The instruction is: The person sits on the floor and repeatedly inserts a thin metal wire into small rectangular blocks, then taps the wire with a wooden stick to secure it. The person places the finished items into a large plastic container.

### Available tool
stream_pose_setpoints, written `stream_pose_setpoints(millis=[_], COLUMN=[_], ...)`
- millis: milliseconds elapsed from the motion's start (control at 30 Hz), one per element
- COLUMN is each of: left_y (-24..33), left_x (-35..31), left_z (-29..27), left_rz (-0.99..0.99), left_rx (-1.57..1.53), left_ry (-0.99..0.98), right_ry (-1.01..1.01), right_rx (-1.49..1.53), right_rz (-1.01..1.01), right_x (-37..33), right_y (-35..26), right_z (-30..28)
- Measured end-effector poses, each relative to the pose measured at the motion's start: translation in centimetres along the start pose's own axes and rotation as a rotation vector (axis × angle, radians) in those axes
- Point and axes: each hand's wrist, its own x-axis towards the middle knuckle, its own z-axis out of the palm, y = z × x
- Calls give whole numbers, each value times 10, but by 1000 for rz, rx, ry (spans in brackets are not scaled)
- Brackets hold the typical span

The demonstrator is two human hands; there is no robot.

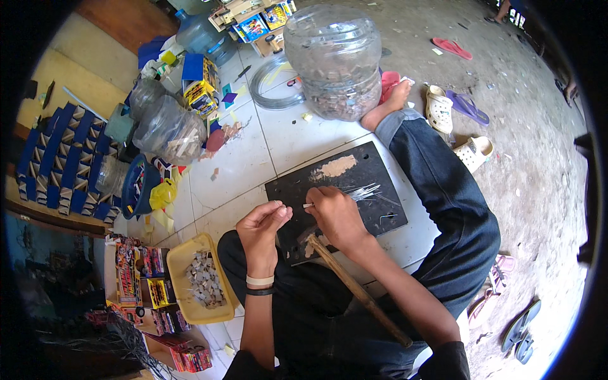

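My left hand (261,229) is raised at the near left corner of a black board (294,183), thumb and fingertips pinched together; what they hold, if anything, is too small to name. Over the board, my right hand (337,214) pinches a small pale piece (308,205) between thumb and fingers. A bundle of thin straight metal wires (364,191) lies on the board beside the right hand. A hammer (358,288) rests with its head on the board's near edge, its wooden handle slanting over my lap under my right forearm. Pale dust (335,166) covers the board's far part.
To the left stands a yellow tray (176,269) of small flat pieces, next to printed cardboard boxes (136,278). Beyond the board are a coil of wire (256,88) and a large clear plastic container (332,63). My bent leg (443,190) borders the right side. Sandals (520,329) lie farther right.
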Motion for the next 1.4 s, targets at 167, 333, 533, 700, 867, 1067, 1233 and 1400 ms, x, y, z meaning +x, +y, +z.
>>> stream_pose_setpoints(millis=[167, 333, 533, 700, 867, 1067, 1233, 1400], left_y=[-8, -17, -24, -28, -31, -33, -36, -39], left_x=[6, 12, 15, 15, 16, 15, 11, 10], left_z=[6, 14, 21, 27, 31, 33, 34, 35], left_rz=[46, 54, 8, 30, 73, 69, 45, 71], left_rx=[-5, -30, -45, -79, -71, -73, -34, -61], left_ry=[56, 91, 86, 105, 143, 155, 149, 133], right_ry=[-15, -56, -35, -44, -28, -33, -36, -27], right_rx=[34, 95, 155, 176, 183, 162, 174, 165], right_rz=[-66, 4, -26, -13, -28, -36, -37, -51], right_x=[0, 0, 1, 1, 1, 2, 1, 1], right_y=[8, 10, 12, 13, 13, 12, 13, 14], right_z=[6, 6, 3, 3, 3, 3, 2, 3])
